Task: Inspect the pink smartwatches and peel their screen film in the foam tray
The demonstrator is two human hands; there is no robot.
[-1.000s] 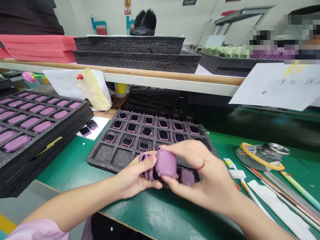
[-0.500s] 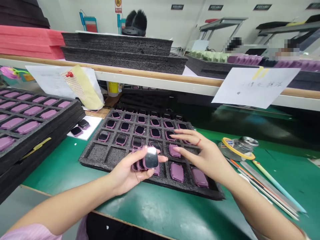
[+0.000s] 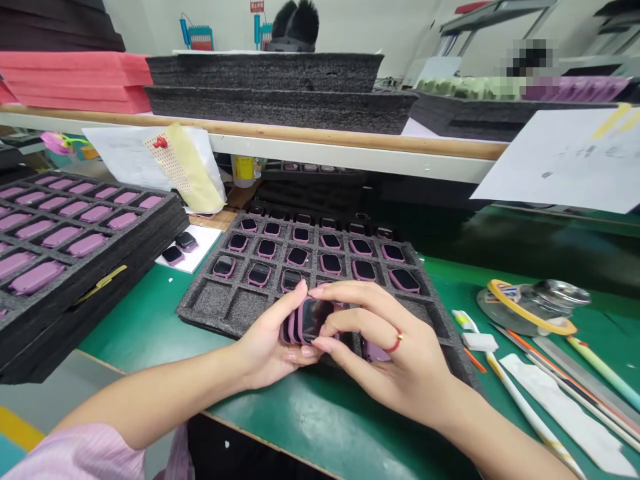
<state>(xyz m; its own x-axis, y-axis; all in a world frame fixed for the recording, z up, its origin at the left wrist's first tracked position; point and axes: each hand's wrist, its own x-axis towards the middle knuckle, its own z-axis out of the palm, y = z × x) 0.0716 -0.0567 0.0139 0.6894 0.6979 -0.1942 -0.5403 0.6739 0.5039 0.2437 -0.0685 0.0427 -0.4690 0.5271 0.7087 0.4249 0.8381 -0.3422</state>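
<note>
My left hand cradles a small stack of purple-framed smartwatches, their dark screens facing right. The fingertips and thumb of my right hand pinch the frontmost smartwatch at its edges, against the stack. Both hands are above the near edge of a black foam tray. Rows of smartwatches lie screen up in its compartments, and two compartments at the near left are bare. A purple watch back shows below my right hand, which hides other compartments.
Stacked foam trays of purple watches stand at left, beside two watches on a white pad. At right are a glass bottle, a toothbrush, a white cloth and thin sticks. A shelf edge runs across the back.
My right hand has moved left from above the tray to the stack and closed on the front smartwatch. The stack remains in my left hand. The view has turned slightly left.
</note>
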